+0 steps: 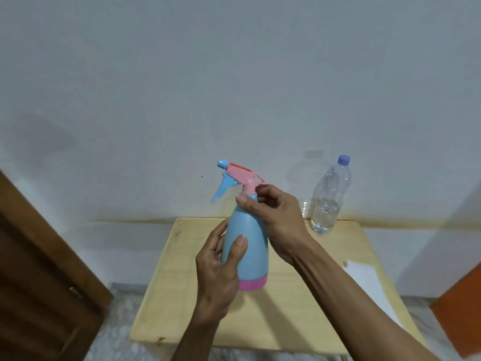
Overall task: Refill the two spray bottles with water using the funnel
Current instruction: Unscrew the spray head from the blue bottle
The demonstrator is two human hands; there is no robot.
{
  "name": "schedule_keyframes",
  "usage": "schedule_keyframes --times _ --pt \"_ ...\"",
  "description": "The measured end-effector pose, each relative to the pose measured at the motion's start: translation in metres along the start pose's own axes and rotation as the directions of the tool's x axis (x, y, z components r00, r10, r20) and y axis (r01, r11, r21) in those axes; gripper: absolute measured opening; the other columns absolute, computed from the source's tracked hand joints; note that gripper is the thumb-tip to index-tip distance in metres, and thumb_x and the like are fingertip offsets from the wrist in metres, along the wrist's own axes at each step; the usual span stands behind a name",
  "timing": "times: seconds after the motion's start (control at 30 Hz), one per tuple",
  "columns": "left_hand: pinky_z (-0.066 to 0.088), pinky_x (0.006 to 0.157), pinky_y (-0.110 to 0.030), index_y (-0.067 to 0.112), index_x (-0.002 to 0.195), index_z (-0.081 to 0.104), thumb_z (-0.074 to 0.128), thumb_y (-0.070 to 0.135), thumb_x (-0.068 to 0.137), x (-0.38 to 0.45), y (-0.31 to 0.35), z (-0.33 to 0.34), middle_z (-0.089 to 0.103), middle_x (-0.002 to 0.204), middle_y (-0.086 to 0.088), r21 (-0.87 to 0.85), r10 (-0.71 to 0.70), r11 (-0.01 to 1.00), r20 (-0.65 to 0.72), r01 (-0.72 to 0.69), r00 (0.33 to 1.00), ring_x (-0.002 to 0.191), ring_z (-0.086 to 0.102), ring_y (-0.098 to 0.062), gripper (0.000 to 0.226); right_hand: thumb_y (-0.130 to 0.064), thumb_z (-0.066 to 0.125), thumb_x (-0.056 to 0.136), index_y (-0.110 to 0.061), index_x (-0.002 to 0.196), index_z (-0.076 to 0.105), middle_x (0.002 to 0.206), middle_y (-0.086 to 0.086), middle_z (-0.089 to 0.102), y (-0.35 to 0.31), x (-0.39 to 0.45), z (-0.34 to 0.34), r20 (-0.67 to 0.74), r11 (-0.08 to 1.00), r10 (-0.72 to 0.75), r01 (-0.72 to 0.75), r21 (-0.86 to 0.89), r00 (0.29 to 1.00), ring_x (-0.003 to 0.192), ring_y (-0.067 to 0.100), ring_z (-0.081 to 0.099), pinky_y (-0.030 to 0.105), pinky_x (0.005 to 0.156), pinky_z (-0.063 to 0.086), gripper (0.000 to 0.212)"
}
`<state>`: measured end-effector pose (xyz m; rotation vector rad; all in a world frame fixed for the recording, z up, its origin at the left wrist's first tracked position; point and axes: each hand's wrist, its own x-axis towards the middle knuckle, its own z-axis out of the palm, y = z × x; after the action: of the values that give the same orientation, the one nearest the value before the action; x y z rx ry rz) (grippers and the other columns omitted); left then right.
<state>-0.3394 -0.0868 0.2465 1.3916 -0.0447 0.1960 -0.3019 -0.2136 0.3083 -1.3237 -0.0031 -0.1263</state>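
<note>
Spray bottle (247, 246) over table (299, 308), water bottle (329, 201) behind right.

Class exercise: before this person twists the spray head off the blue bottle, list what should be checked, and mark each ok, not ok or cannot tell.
1. Left hand grips the blue spray bottle body: ok.
2. Right hand pinches the collar under the pink spray head: ok.
3. Bottle upright: ok.
4. Water bottle holds water, cap on: ok.
5. Funnel within reach: cannot tell, none in view.
6. Second spray bottle ready: cannot tell, none in view.
</note>
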Motion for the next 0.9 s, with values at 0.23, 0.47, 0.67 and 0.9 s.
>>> schedule_keyframes --times 0.23,0.47,0.67,0.9 --pt "0.059 0.067 -0.030 0.033 0.121 0.062 0.071 0.050 0.073 0.016 0.008 -0.027 0.074 0.102 0.012 0.013 0.013 1.000 0.019 -0.014 1.000 0.090 0.073 -0.016 0.052 -0.026 0.074 0.091 -0.012 0.106 0.073 0.098 0.006 0.078 0.010 0.002 0.036 -0.063 0.999 -0.041 0.039 -0.030 0.997 0.083 0.019 0.072 0.034 0.080 0.060 0.021" --pt "0.060 0.069 -0.033 0.028 0.122 0.061 0.068 0.038 0.080 0.028 0.009 -0.036 0.075 0.103 0.009 -0.048 0.007 0.999 0.016 -0.006 1.000 0.090 0.073 -0.020 0.044 -0.033 0.075 0.089 -0.010 0.106 0.069 0.093 0.009 0.077 0.013 0.008 0.050 -0.124 1.000 -0.011 0.012 0.001 0.992 0.082 0.023 0.071 0.044 0.081 0.059 0.029" --pt "0.060 0.070 -0.035 0.029 0.124 0.062 0.069 0.054 0.071 0.036 0.008 -0.036 0.074 0.107 0.008 -0.045 0.012 0.999 0.020 -0.011 1.000 0.094 0.073 -0.021 0.058 -0.039 0.063 0.097 -0.014 0.096 0.075 0.083 -0.004 0.073 0.013 0.010 0.055 -0.091 0.996 -0.014 0.006 -0.093 0.996 0.075 0.013 0.068 0.027 0.069 0.057 0.027" --pt "0.060 0.072 -0.035 0.031 0.122 0.062 0.071 0.047 0.078 0.042 0.005 -0.039 0.073 0.107 0.009 -0.030 0.024 0.999 0.013 -0.024 1.000 0.095 0.073 -0.020 0.048 -0.038 0.054 0.103 -0.006 0.097 0.070 0.085 0.004 0.072 0.013 0.015 0.059 -0.063 0.996 -0.009 0.004 -0.084 0.998 0.076 0.016 0.067 0.038 0.076 0.055 0.036"
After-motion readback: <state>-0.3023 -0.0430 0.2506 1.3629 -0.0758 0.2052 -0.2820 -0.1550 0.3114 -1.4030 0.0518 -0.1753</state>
